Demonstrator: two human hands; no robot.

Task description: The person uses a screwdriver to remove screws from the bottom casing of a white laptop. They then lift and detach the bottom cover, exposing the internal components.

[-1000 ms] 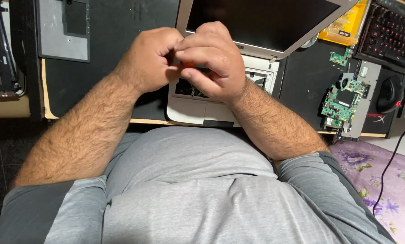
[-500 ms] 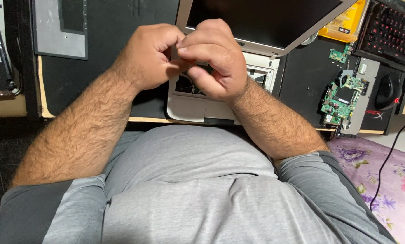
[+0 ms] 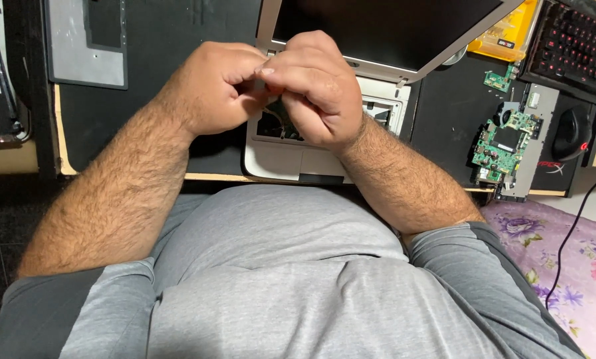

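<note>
Head view: left hand (image 3: 218, 86) and right hand (image 3: 314, 90), fingers curled and pressed together, meet just above the opened white laptop (image 3: 298, 156) on the table (image 3: 158, 100); whatever they may pinch is hidden. A green circuit board (image 3: 504, 143) lies well apart, right.

Pretty basic look tbh: plain grey tee w/ short sleeves ending just above the elbows, no print or logo, fabric a bit wrinkled. Forearms bare and hairy. Left hand (image 3: 219, 85) and right hand (image 3: 316, 86): no rings, no watch, nails short.
</note>
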